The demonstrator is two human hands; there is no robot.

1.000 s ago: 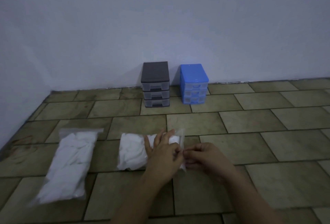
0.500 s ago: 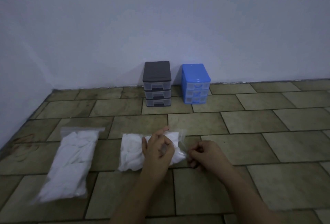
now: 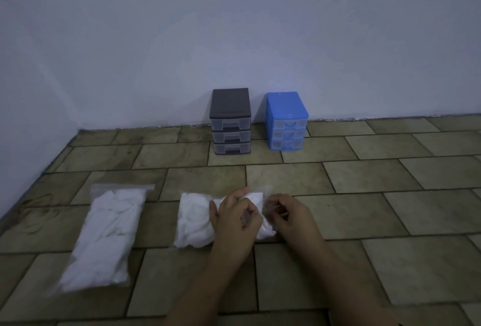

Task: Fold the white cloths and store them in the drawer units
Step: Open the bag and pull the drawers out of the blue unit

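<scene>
Head view gives me a dim tiled floor [image 3: 364,177] against a pale wall, and I count two clear plastic bags of white cloths and two drawer units. Furthest left lies the left bag [image 3: 104,237], packed full, its sealed strip pointing toward the wall, nothing touching it. Next to it, apart by a strip of tile, is the middle bag [image 3: 194,219], lying crosswise with its open end to the right. My left hand [image 3: 238,217] sits on top of it, fingers curled and pinching the plastic near the opening. My right hand [image 3: 289,215] is just beside it, fingers curled, its grip pinching the bag's mouth edge. Well behind, at the wall, stand the black drawer unit [image 3: 230,117] and, near it on the right, the blue drawer unit [image 3: 286,117]; each shows three closed drawers.
</scene>
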